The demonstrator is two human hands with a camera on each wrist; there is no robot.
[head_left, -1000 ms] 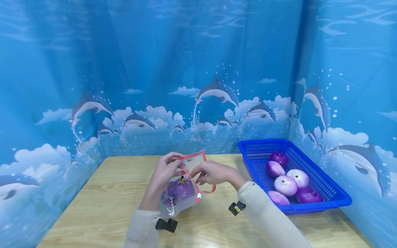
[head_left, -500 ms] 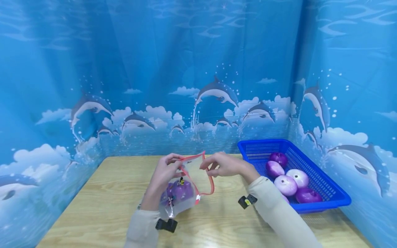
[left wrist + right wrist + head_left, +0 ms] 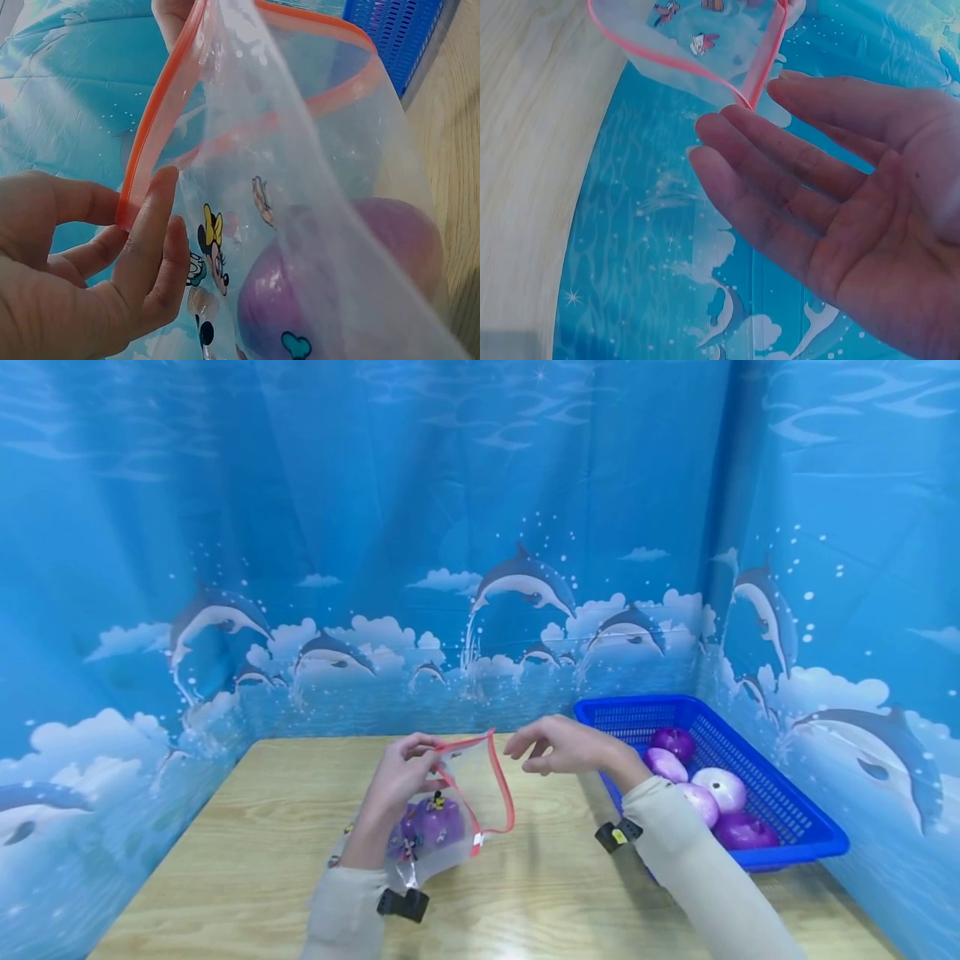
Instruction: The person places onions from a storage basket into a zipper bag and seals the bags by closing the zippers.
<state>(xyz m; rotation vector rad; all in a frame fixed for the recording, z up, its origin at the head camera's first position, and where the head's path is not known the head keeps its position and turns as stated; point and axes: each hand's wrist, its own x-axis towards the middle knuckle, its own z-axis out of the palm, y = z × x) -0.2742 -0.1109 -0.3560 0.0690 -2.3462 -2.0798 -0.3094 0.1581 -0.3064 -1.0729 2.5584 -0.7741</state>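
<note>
A clear plastic zip bag (image 3: 457,857) with red-orange edging and cartoon prints stands on the table, its mouth spread and facing right. Purple onions (image 3: 442,823) lie inside; two rounded shapes show through the film in the left wrist view. My left hand (image 3: 396,783) pinches the bag's edging (image 3: 142,161) between thumb and fingers at the far-left part of the mouth. To the right of the mouth, apart from it, hovers my right hand (image 3: 566,745). Its fingers are loosely bent with nothing between them, as the right wrist view (image 3: 832,187) shows from the palm side.
At the right of the wooden table (image 3: 255,827) sits a blue mesh basket (image 3: 798,857) holding several purple and whitish onions (image 3: 720,790). My right forearm passes over its near-left edge and covers part of it. A dolphin-print curtain (image 3: 450,527) surrounds the table.
My right hand has drawn out of the bag's mouth and moved right and slightly up, towards the basket. The left hand keeps its hold on the edging, and the bag's mouth looks wider.
</note>
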